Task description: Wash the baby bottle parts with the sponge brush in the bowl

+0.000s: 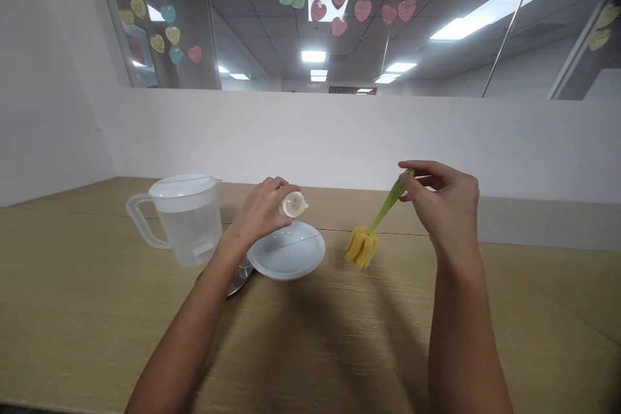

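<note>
My left hand (266, 208) is wrapped round a small white container (294, 204). Its round end, with a small tab at the side, faces me, and the rest is hidden by my fingers. Just below it is a white bowl (286, 257). Between finger and thumb, my right hand (439, 197) pinches the green handle of a sponge brush (388, 207). The brush tilts down to the left, its yellow sponge head right of the bowl and apart from it; whether the head touches the table I cannot tell.
A clear plastic pitcher (191, 226) with a white lid stands left on the wooden table (339, 349). Partly behind my left forearm lies a shiny metal plate or tray (240, 277). A white wall (339, 136) with a window above borders the table's back.
</note>
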The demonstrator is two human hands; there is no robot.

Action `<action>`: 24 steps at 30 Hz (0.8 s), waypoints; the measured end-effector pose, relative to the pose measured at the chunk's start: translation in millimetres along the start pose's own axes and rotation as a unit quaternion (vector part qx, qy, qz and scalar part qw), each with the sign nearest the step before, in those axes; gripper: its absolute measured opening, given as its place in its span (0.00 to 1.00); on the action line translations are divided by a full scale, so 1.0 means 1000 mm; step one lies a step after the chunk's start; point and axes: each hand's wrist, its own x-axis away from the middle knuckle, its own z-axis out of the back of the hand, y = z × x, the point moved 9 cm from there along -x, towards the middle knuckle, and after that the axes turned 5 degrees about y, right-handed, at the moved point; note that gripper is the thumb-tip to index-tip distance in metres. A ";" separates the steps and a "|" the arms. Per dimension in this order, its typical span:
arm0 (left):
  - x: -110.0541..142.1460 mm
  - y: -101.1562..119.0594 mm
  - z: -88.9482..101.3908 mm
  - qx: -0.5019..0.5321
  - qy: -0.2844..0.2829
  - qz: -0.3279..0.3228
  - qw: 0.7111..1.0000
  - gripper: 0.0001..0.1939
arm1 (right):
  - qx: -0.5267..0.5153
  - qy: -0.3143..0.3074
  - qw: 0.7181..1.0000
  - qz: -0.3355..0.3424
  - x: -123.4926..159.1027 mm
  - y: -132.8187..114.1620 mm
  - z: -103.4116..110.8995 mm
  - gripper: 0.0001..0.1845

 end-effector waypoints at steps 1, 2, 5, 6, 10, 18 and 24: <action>0.000 -0.001 0.002 0.024 0.003 0.014 1.000 0.22 | -0.002 0.004 1.000 -0.005 0.000 0.001 0.001 0.13; 0.001 -0.002 0.004 0.050 0.002 0.029 0.998 0.23 | -0.004 0.007 1.000 -0.009 -0.001 0.002 0.002 0.13; 0.002 0.003 0.006 0.139 -0.018 0.064 0.988 0.29 | -0.008 0.011 1.000 -0.011 -0.001 0.004 0.004 0.13; 0.003 0.006 0.005 0.171 -0.031 0.071 0.982 0.33 | -0.008 0.010 1.000 -0.010 -0.001 0.004 0.004 0.13; 0.009 0.034 0.002 0.283 -0.128 0.048 0.949 0.41 | -0.004 0.009 1.000 -0.009 -0.002 0.006 0.003 0.13; 0.031 0.102 -0.011 0.316 -0.299 -0.107 0.894 0.33 | 0.007 0.013 1.000 -0.018 -0.008 0.017 0.005 0.14; 0.050 0.136 -0.052 0.270 -0.369 -0.185 0.870 0.29 | 0.023 0.003 0.999 -0.028 -0.008 0.020 0.003 0.14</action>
